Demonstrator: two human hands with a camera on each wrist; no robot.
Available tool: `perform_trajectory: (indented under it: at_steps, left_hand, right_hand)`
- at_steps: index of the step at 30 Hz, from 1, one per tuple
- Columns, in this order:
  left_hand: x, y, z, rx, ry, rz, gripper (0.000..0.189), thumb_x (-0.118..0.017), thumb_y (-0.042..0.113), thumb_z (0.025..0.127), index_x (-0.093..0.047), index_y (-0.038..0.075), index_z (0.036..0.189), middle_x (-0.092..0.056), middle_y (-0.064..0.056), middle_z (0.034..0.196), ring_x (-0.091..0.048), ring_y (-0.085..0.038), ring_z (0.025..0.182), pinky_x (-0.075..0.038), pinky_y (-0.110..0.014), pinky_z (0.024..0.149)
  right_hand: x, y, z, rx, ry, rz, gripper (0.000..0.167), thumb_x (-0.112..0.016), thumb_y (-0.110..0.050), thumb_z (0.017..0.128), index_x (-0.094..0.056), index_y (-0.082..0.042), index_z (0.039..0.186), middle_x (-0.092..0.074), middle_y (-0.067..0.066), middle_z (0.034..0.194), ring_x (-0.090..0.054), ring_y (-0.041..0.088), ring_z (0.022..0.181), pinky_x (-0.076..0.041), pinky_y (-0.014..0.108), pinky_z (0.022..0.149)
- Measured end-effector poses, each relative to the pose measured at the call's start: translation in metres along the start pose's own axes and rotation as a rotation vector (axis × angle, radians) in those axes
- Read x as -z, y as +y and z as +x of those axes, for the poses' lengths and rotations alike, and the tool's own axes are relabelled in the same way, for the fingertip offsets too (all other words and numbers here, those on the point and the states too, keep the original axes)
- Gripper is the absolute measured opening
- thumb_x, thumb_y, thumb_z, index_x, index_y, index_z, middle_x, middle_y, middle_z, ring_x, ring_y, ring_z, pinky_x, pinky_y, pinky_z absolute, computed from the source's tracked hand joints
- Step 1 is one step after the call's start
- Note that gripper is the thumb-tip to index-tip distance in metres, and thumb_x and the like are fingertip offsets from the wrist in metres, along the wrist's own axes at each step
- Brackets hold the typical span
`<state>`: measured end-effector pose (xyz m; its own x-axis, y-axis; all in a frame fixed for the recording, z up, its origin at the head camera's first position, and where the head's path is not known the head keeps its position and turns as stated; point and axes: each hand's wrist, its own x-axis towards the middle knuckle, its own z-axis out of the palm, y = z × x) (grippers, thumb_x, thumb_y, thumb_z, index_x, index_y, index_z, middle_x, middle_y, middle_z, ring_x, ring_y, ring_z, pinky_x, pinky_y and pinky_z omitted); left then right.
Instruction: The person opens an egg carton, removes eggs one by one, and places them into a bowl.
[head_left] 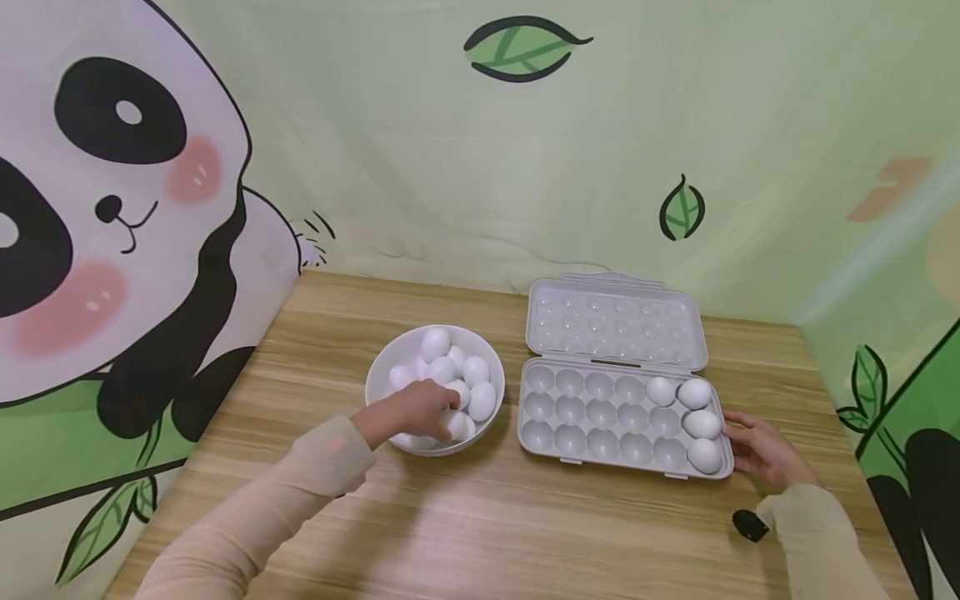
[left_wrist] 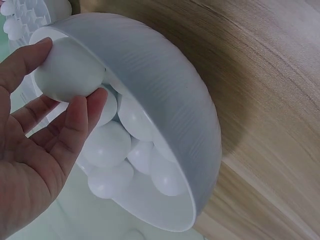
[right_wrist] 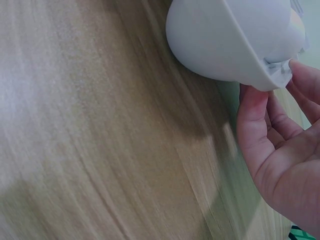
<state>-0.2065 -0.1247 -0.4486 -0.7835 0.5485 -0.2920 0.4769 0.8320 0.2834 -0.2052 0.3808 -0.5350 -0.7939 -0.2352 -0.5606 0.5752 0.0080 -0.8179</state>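
My left hand (head_left: pixel 420 410) reaches into a white bowl (left_wrist: pixel 155 65) of white eggs. Thumb and fingers pinch one egg (left_wrist: pixel 70 70) close to the rim, as the left wrist view shows. More eggs (left_wrist: pixel 106 144) lie piled behind it. To the right, a grey plastic egg carton (head_left: pixel 622 464) lies with its lid (head_left: pixel 615 321) folded back. White eggs (head_left: pixel 703 425) fill the three cups of its right-hand column, and another egg (head_left: pixel 661 391) sits beside them in the back row. My right hand (head_left: pixel 768 454) grips the carton's right edge between thumb and fingers.
Bowl and carton stand side by side on a wood-grain table (head_left: pixel 480 533). Behind it hangs a pale green backdrop (head_left: pixel 420 167) with a panda and leaves. A small black object (head_left: pixel 749 525) shows by the right sleeve.
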Motion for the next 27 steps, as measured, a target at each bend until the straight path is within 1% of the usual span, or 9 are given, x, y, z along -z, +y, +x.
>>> perform_trajectory:
  at_steps: [10, 15, 21, 27]
  left_hand:
    - [-0.0033, 0.0008, -0.0004, -0.024, 0.021, 0.019, 0.027, -0.073, 0.022, 0.064, -0.058, 0.012, 0.083, -0.050, 0.003, 0.066, -0.040, -0.013, 0.059, -0.033, -0.024, 0.053]
    - [-0.0052, 0.0019, -0.0004, -0.012, 0.010, 0.006, 0.026, -0.073, 0.022, 0.064, -0.057, 0.012, 0.083, -0.050, 0.003, 0.066, -0.041, -0.013, 0.060, -0.033, -0.024, 0.053]
    - [-0.0059, 0.0021, -0.0003, -0.007, 0.012, -0.009, 0.025, -0.073, 0.021, 0.064, -0.058, 0.011, 0.082, -0.047, 0.004, 0.063, -0.039, -0.013, 0.059, -0.030, -0.024, 0.052]
    - [-0.0056, 0.0024, -0.0011, -0.001, 0.009, -0.024, 0.028, -0.073, 0.021, 0.065, -0.059, 0.010, 0.087, -0.050, 0.002, 0.066, -0.039, -0.013, 0.061, -0.032, -0.024, 0.054]
  right_hand:
    - [0.0009, 0.0007, 0.0000, 0.001, -0.010, 0.016, 0.018, -0.053, -0.020, 0.087, -0.054, -0.037, 0.085, -0.060, -0.011, 0.081, -0.057, 0.007, 0.074, -0.049, 0.026, 0.065]
    - [0.0012, 0.0008, 0.0006, 0.000, -0.007, 0.013, 0.018, -0.053, -0.020, 0.087, -0.054, -0.037, 0.086, -0.060, -0.011, 0.081, -0.057, 0.007, 0.074, -0.049, 0.026, 0.066]
    - [0.0005, 0.0006, 0.0008, -0.006, -0.001, 0.003, 0.016, -0.054, -0.021, 0.087, -0.052, -0.036, 0.088, -0.060, -0.012, 0.082, -0.057, 0.007, 0.075, -0.049, 0.027, 0.067]
    - [0.0000, -0.0005, -0.0006, -0.009, 0.001, 0.000, 0.016, -0.054, -0.021, 0.087, -0.052, -0.037, 0.087, -0.060, -0.013, 0.082, -0.057, 0.006, 0.075, -0.049, 0.026, 0.067]
